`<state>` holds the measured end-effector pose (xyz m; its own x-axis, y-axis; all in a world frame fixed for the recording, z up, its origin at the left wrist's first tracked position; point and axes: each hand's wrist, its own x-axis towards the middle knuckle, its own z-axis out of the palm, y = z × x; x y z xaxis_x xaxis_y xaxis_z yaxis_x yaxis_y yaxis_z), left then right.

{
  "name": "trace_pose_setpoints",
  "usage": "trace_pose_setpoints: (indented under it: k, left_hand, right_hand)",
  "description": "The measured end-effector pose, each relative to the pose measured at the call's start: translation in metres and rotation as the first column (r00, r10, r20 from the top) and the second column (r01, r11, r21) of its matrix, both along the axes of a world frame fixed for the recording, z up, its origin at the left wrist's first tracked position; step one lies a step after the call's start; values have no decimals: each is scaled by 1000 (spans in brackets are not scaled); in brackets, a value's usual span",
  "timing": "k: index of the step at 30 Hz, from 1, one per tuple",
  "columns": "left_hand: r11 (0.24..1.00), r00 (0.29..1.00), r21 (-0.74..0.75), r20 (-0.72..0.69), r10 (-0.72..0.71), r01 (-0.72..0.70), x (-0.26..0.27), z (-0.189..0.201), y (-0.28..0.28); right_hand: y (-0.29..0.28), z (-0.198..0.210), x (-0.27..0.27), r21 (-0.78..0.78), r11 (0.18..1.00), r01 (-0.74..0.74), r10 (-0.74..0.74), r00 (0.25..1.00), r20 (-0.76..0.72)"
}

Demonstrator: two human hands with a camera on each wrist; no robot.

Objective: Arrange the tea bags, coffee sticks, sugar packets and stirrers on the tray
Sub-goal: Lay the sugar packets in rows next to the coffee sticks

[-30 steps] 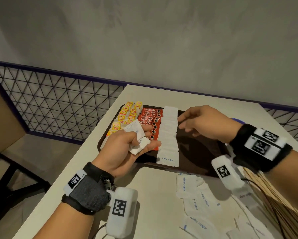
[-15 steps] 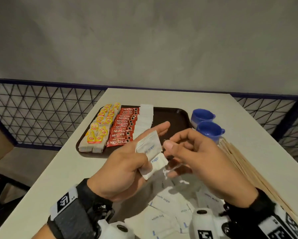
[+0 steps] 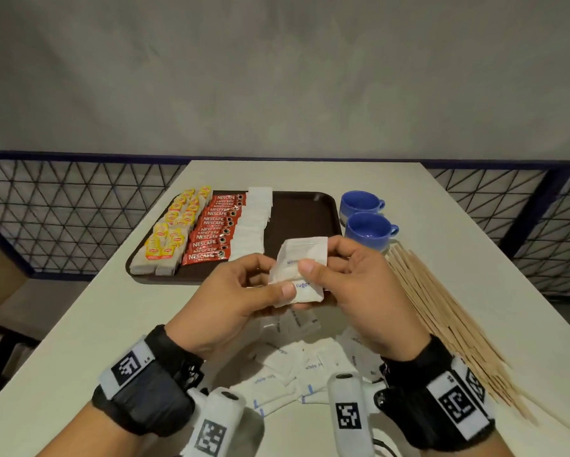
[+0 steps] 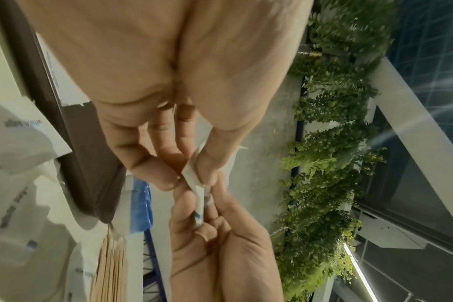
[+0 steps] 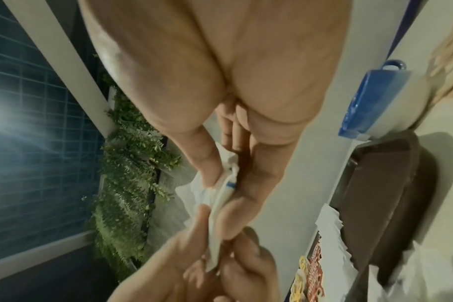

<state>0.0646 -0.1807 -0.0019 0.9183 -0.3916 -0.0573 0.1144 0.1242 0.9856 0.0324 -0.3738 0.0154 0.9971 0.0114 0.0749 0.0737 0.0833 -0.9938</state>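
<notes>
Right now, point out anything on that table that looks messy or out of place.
The loose sugar packets lie scattered near the table's front edge, overlapping at mixed angles, unlike the neat rows on the tray. The stirrers fan out off the tray. Nothing looks spilled or torn.

Two glossy blue ceramic cups point(image 3: 368, 225) with small handles are standing side by side near the right edge of the pale rectangular table point(image 3: 310, 174), toward its far end. A dark blue metal lattice railing point(image 3: 62, 206) is running behind the table, and a leafy green plant wall point(image 4: 329, 163) is showing in the wrist views.
</notes>
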Motion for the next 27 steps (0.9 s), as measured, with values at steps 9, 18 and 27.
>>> trace_pose_setpoints:
  k: [9, 18, 27]
  left_hand:
    - [973, 971, -75, 89, 224, -218, 10, 20, 3]
    - [990, 990, 18, 27, 137, -138, 19, 7, 3]
    - [980, 986, 191, 163, 24, -55, 35, 3, 3]
  right_hand:
    - [-19, 22, 29, -51, 993, -103, 103, 995, -3]
    - [-23, -4, 35, 32, 995, -97, 98, 994, -41]
    - [-22, -16, 37, 5, 1000, 15, -15, 999, -31]
